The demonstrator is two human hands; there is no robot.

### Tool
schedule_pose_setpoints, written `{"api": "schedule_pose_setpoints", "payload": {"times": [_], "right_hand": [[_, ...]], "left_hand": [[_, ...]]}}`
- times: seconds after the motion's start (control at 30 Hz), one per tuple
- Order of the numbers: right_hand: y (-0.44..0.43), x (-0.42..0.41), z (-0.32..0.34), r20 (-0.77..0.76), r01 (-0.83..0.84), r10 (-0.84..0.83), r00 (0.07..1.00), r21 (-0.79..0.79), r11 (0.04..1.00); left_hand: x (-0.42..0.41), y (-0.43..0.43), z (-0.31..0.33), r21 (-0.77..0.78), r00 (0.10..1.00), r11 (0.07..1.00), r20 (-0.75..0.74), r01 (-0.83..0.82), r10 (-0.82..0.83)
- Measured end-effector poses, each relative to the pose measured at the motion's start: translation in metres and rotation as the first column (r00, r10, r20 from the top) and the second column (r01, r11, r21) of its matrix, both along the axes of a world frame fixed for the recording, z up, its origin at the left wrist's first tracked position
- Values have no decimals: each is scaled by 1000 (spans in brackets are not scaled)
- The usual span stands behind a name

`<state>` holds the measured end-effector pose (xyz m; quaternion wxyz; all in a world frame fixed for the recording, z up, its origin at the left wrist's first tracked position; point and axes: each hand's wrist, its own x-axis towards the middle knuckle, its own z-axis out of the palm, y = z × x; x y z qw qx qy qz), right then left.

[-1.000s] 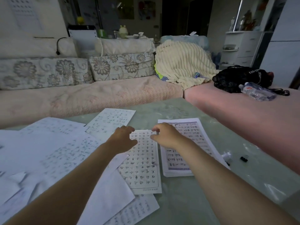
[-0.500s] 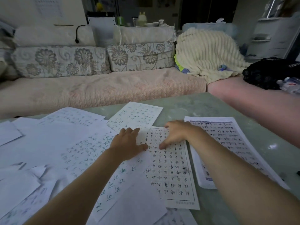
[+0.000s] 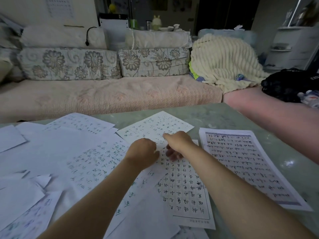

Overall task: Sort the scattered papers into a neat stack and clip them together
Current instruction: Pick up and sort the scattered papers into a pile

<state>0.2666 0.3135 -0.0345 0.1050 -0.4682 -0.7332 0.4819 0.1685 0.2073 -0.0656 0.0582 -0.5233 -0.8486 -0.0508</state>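
Far L: lots of loose papers [image 3: 51, 152] lie in a messy heap on the green table [image 3: 215, 116]. Some have writing, some are blank, and many lie on top of each other. A few at the L edge are bent up at the corners.

Next, the left hand [image 3: 142, 150] comes in from the bottom. It sits knuckles-up on the papers, near the middle of the table. Its fingers are curled under, w/ the thumb out to the R. Can't tell if it holds a sheet, bc the fingertips are hidden.

Just past both hands lies the far sheet [image 3: 155, 125], turned a bit sideways, w/ small writing. Below the hands lies the grid sheet [image 3: 186, 195], w/ rows of big letters, on top of other papers.

The right hand [image 3: 179, 144] is just beside the left hand. One finger lies on top of the far sheet, pointing L. The other fingers are tucked lower, under that sheet's near edge. So it pinches the far sheet, w/ a narrow gap.

R of that: a neat stack [image 3: 250, 166] of printed pages, edges lined up, flat on the table, near the grid sheet.

Behind the table, L to R: pink sofa [image 3: 103, 95], flower cushions [image 3: 69, 64], fluffy cream blanket [image 3: 224, 61], black bag [image 3: 284, 85], and a bottle [image 3: 310, 99] cut off at the R edge.
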Motion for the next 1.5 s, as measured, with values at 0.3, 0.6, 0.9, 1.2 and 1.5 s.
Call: {"api": "schedule_pose_setpoints", "payload": {"times": [0.3,0.6,0.9,1.2,1.5], "right_hand": [[3,0,-25,357,-471,316,879,550,690],[-7,-9,-27,518,-688,475,712,379,619],[-7,3,-39,188,-499,463,866,388,775],[-34,13,-16,234,-529,474,848,358,769],[-84,27,17,-33,-331,348,937,238,913]], "left_hand": [[-44,-50,1,227,993,970,101,-88,66],[-106,-118,13,-238,828,845,195,-479,525],[-120,-139,8,-71,777,867,413,-493,475],[-108,-177,30,137,863,946,464,-294,201],[-60,-168,78,489,934,860,355,-146,-44]]}}
